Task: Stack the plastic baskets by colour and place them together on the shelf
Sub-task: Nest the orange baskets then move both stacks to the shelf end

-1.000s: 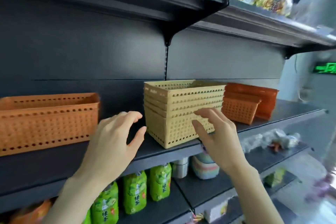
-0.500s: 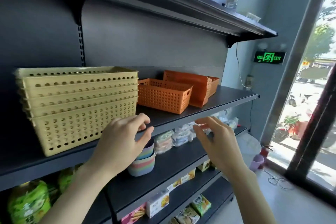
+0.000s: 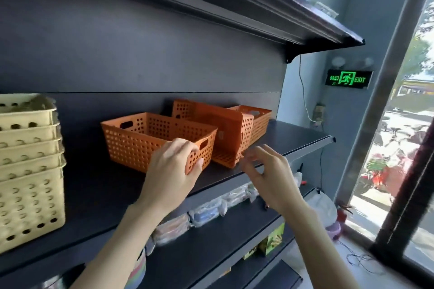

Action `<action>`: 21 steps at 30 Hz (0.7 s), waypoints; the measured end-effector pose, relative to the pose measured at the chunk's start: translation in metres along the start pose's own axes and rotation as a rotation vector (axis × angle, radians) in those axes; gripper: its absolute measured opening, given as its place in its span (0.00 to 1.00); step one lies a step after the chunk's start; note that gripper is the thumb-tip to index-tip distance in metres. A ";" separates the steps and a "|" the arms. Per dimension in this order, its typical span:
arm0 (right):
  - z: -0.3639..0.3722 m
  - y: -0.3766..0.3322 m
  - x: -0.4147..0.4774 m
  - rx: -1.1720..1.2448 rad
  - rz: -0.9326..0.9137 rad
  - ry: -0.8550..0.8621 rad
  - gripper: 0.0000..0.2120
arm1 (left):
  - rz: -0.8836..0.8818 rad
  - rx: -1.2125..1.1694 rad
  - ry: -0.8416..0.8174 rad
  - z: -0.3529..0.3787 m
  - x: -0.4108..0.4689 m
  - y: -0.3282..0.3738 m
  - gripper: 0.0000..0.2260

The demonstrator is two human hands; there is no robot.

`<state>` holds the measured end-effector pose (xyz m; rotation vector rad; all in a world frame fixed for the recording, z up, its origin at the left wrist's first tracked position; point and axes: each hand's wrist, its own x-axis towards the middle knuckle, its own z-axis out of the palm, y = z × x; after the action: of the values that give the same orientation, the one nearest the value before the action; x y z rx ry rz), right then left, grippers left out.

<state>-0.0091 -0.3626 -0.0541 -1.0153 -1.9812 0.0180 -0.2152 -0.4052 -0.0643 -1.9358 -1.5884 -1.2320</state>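
A stack of several yellow baskets (image 3: 28, 171) stands at the left of the dark shelf (image 3: 296, 138). To its right sits an upright orange basket (image 3: 145, 141). Behind that, a second orange basket (image 3: 223, 131) lies tipped on its side, and a third orange basket (image 3: 259, 122) stands upright by the back wall. My left hand (image 3: 173, 171) grips the near right corner of the front orange basket, fingers curled by its handle hole. My right hand (image 3: 270, 171) hovers with fingers apart at the shelf edge, just below the tipped basket, holding nothing.
An upper shelf (image 3: 305, 30) overhangs the baskets. The lower shelf (image 3: 211, 241) holds wrapped packets and boxes. A green exit sign (image 3: 347, 78) hangs on the wall to the right, next to a large window (image 3: 404, 148).
The view has swung right, away from the yellow stack. Both hands moved right along the shelf; my left hand has taken hold of the front orange basket.
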 end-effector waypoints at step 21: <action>0.070 0.170 0.152 0.281 -0.278 -0.250 0.47 | -0.357 0.655 0.191 0.089 0.050 0.017 0.12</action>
<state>0.0096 -0.1250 -0.0536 -0.5732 -2.2549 0.2749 -0.1647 -0.3149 -0.0703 -1.1335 -1.9649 -0.8206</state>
